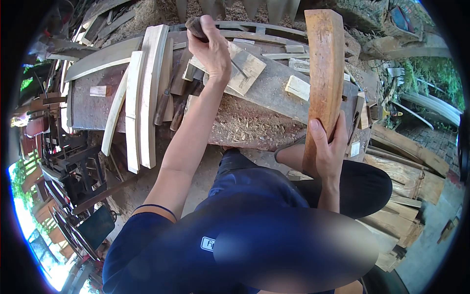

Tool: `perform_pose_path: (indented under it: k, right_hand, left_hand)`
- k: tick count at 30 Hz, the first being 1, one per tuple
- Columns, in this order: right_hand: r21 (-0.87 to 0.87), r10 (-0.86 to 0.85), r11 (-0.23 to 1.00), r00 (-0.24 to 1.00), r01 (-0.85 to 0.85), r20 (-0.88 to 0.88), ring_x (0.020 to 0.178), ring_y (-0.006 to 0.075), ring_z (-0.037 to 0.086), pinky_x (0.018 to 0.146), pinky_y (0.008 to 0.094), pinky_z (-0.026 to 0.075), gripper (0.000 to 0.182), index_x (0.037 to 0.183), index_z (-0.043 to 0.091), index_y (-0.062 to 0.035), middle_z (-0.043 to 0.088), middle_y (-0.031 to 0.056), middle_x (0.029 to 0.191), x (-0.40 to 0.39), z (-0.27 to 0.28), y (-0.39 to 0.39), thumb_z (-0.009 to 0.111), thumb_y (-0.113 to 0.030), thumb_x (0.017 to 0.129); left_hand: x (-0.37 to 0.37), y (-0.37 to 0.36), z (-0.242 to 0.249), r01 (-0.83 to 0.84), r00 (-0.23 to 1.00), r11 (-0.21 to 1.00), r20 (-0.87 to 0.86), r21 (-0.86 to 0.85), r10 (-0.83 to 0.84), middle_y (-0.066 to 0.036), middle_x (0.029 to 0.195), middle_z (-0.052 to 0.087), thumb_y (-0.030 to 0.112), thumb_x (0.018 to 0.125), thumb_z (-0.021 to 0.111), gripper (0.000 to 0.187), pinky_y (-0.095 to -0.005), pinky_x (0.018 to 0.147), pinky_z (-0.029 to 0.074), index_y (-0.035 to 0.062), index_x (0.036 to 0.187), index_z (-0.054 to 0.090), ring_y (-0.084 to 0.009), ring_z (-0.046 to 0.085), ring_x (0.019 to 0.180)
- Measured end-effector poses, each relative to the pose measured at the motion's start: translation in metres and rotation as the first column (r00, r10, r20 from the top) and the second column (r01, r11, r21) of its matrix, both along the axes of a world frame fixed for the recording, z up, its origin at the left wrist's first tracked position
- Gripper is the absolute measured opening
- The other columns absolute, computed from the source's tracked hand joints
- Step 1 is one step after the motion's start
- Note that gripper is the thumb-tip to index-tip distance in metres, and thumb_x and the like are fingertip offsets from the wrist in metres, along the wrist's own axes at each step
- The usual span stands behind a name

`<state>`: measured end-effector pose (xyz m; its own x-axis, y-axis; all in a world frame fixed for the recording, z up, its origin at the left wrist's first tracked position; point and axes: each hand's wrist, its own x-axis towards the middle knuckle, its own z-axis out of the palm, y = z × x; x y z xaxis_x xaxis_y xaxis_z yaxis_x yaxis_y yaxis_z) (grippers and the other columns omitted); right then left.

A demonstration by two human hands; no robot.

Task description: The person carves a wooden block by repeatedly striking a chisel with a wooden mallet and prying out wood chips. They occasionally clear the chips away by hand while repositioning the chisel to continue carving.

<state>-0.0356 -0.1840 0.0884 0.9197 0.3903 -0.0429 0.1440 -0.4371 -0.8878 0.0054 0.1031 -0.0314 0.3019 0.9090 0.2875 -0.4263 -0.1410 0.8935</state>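
My left hand is closed around the dark wooden handle of a chisel, whose thin metal blade points down and right. The blade tip meets a pale wooden board lying on a longer plank. On the right, my right hand grips the lower end of a club-like wooden mallet. That mallet is brown, thick and slightly curved, held upright in this view, and it hides part of the bench behind it.
Long pale wood strips lie across the bench at left. Beside them are several dark-handled tools. Shavings cover the front of the bench. Stacked boards lie at right, and wooden frames stand at far left.
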Motion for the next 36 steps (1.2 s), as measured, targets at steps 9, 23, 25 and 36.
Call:
perform_pose_path:
  k: [9,23,25,36]
  right_hand:
    - [-0.013,0.029,0.999,0.999,-0.030,-0.028,0.076,0.0183,0.061,0.070,0.0328,0.049,0.047,0.110,0.053,0.0022,0.063,0.0121,0.085,0.002,-0.003,0.010,0.069,-0.037,0.090]
    - [-0.020,0.120,0.993,0.993,-0.120,-0.006,0.081,0.0265,0.066,0.074,0.0382,0.049,0.050,0.107,0.055,0.0016,0.065,0.0185,0.087,0.016,-0.012,0.032,0.070,-0.041,0.087]
    - [0.022,0.133,0.991,0.991,-0.133,0.006,0.080,0.0267,0.067,0.073,0.0379,0.050,0.051,0.107,0.056,0.0020,0.066,0.0192,0.087,0.016,-0.013,0.038,0.071,-0.042,0.086]
    - [-0.160,0.436,0.896,0.749,-0.415,0.499,0.077,0.0299,0.068,0.071,0.0379,0.052,0.056,0.116,0.056,-0.0008,0.068,0.0169,0.088,0.064,0.073,0.119,0.069,-0.044,0.084]
  left_hand:
    - [-0.011,-0.018,0.020,0.057,0.996,0.997,0.079,-0.053,-0.053,0.000,0.062,0.046,0.037,0.099,0.058,0.035,-0.0234,0.041,0.036,0.0093,0.088,0.040,-0.0071,0.043,0.044]
    - [-0.007,-0.015,0.004,0.001,0.990,1.000,0.138,0.001,-0.001,0.000,0.061,0.045,0.037,0.099,0.059,0.035,-0.0221,0.039,0.034,0.0085,0.088,0.041,-0.0053,0.041,0.044]
    - [-0.008,-0.016,0.005,0.011,0.989,1.000,0.149,-0.027,-0.007,0.000,0.062,0.045,0.037,0.098,0.060,0.036,-0.0219,0.039,0.034,0.0086,0.089,0.041,-0.0051,0.040,0.044]
    - [-0.008,-0.050,-0.007,-0.113,0.991,0.954,-0.030,0.278,0.127,-0.013,0.091,0.055,0.029,0.090,0.070,0.035,-0.0410,0.078,0.039,0.0038,0.101,0.048,-0.0280,0.054,0.079]
